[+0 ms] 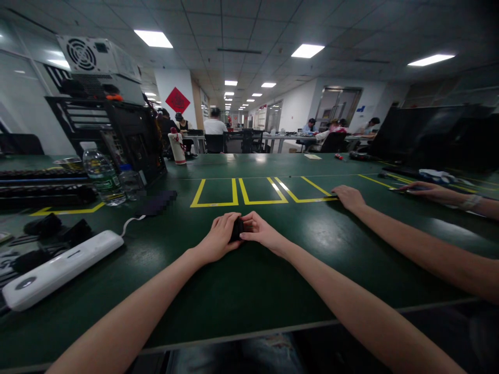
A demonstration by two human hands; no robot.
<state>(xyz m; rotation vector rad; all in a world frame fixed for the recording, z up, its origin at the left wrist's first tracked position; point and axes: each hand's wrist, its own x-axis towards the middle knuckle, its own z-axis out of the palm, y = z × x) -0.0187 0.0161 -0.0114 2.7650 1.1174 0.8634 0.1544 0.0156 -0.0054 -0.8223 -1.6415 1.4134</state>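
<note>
Near the middle of the green table point(241, 291), a small black object point(236, 229) is held between my two hands. My left hand point(219, 236) wraps round its left side, with the fingers over the top. From the right, my right hand point(262, 232) grips it between thumb and fingers. Parts of the object are hidden by the fingers, and its exact kind cannot be made out. Just beyond my hands, yellow tape outlines point(214, 205) mark the tabletop.
At the right, another person's hands point(350, 197) rest on the table. A white power strip point(66, 270), dark items point(42, 224), water bottle point(102, 176) and open computer case point(132, 140) are at the left. A white-and-red cup point(178, 149) stands farther back.
</note>
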